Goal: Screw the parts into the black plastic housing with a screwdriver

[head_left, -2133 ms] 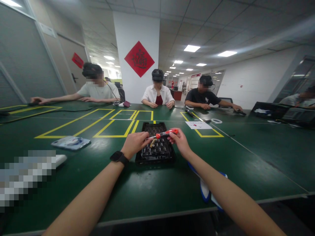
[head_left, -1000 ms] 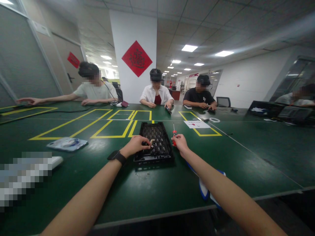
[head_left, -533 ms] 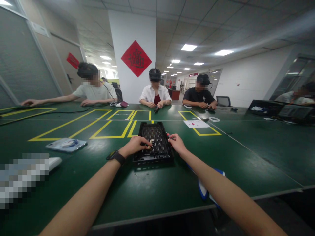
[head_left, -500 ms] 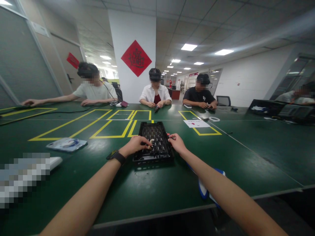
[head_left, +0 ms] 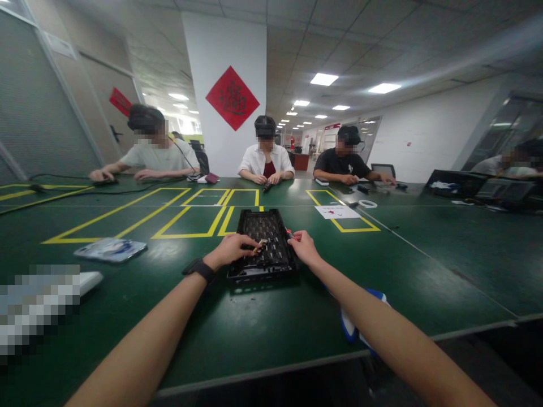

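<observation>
A black plastic tray (head_left: 259, 221) with a ribbed inside lies on the green table in front of me. My left hand (head_left: 231, 250), with a dark band on its wrist, reaches over the tray's left side. Its thumb and fingers are closed on a small pale part (head_left: 262, 243), too small to name. At the tray's right edge my right hand (head_left: 305, 249) pinches a small red-tipped piece (head_left: 289, 232); most of that piece is hidden by the fingers. Small metallic bits show inside the tray between my hands.
A clear plastic packet (head_left: 111, 249) lies to the left. A blue-and-white object (head_left: 348, 325) sits partly under my right forearm. Farther off are a paper sheet (head_left: 337, 212), a white ring (head_left: 367, 204) and yellow tape outlines. Several people sit across the table.
My hands stay at the tray with slight finger motion; the pale part is turned a little. Across the table, the left person's arm has drawn inward and the right person's hand has reached out sideways.
</observation>
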The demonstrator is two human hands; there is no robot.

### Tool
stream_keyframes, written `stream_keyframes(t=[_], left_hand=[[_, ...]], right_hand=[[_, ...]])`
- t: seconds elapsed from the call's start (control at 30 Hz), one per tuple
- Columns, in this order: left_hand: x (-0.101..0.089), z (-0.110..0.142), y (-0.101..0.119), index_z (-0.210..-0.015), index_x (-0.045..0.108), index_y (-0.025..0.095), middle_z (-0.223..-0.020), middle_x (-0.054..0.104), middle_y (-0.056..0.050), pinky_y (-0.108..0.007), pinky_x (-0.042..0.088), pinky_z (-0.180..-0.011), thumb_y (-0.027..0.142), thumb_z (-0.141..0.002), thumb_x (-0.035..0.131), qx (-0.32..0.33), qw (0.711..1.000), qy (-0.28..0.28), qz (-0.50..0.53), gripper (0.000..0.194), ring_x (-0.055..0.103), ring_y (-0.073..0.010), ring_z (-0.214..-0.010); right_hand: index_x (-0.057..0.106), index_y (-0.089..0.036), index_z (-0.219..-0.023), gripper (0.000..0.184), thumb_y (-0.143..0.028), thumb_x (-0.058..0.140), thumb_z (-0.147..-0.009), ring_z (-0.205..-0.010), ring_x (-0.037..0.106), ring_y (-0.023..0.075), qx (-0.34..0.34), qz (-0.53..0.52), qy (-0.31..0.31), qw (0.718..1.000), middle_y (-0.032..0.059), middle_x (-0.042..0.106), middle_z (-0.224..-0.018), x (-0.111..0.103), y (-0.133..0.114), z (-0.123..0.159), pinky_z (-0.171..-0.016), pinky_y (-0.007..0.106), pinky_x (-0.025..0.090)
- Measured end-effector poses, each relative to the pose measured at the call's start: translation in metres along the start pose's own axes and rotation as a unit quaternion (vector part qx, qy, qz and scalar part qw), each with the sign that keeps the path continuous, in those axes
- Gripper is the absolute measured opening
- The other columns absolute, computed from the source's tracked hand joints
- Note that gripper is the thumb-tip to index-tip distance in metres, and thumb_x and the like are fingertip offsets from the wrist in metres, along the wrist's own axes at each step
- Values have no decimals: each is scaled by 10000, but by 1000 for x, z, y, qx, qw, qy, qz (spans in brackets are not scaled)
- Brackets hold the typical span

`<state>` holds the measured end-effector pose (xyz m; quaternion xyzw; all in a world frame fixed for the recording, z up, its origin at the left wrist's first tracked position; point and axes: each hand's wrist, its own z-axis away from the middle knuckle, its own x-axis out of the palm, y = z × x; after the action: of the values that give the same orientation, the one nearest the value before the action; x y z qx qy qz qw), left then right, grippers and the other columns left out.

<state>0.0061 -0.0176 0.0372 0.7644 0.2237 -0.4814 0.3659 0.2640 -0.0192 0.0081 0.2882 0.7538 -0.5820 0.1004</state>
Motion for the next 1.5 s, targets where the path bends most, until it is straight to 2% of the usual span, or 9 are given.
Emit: stream_keyframes(t=[0.17, 0.37, 0.53, 0.7, 0.93, 1.27, 1.4, 1.5], left_hand=[[2, 0, 0, -969, 702, 273, -967, 704, -7, -257, 419, -801, 279, -819, 466, -6, 1000, 15, 10, 279, 617, -161, -852], [0, 4, 7, -910, 709, 263, -921, 708, 0, -251, 403, -779, 453, -729, 597, -7, 1000, 25, 1, 285, 616, -170, -829], [0, 4, 8, -883, 706, 247, -886, 705, -1, -247, 408, -740, 489, -651, 658, -32, 999, 32, 12, 339, 613, -178, -824], [-3, 2, 13, -813, 700, 239, -793, 696, 6, -237, 395, -687, 493, -629, 668, -37, 999, 29, -23, 315, 612, -168, -755], [-6, -1, 22, -760, 670, 226, -766, 677, 2, -235, 361, -641, 496, -654, 643, -35, 995, 29, -89, 292, 597, -164, -725], [1, -1, 6, -883, 690, 226, -887, 680, -27, -255, 407, -765, 360, -762, 542, -23, 998, 12, -53, 234, 599, -176, -833], [2, 0, 4, -829, 694, 214, -858, 680, -38, -251, 402, -749, 374, -804, 488, -19, 998, 25, -52, 263, 599, -172, -808], [1, 1, 8, -818, 686, 211, -814, 679, -33, -250, 394, -702, 454, -787, 509, -25, 998, 37, -43, 302, 596, -170, -754]], right_hand=[[557, -193, -795, 168, -276, 590, -652, -840, 544, 188, -9, 8, -6, 1000, 44, 601, -862, -1, 0, -1, -806, 330, 398], [561, -192, -802, 169, -288, 576, -662, -837, 542, 192, -11, 17, -12, 1000, 48, 602, -866, -2, 0, -1, -800, 335, 399], [561, -186, -826, 189, -290, 562, -669, -843, 534, 188, -16, 24, -13, 999, 48, 596, -875, -2, 1, -1, -799, 326, 393], [555, -182, -828, 181, -292, 540, -685, -850, 518, 194, -22, 42, -11, 999, 59, 582, -885, -2, -2, 3, -806, 332, 389], [555, -181, -870, 189, -287, 515, -719, -916, 492, 217, -53, 88, 0, 995, 83, 564, -933, 0, -2, 6, -836, 346, 380], [559, -171, -850, 179, -282, 539, -711, -846, 519, 162, -44, 27, -15, 999, 49, 535, -903, 0, 1, 1, -817, 308, 407], [576, -161, -820, 162, -270, 528, -711, -843, 523, 162, -51, 19, -18, 998, 58, 515, -912, -4, -3, 3, -838, 314, 407], [581, -157, -822, 167, -269, 527, -711, -839, 522, 165, -56, 15, -21, 998, 61, 509, -913, -4, -3, 2, -841, 323, 408]])
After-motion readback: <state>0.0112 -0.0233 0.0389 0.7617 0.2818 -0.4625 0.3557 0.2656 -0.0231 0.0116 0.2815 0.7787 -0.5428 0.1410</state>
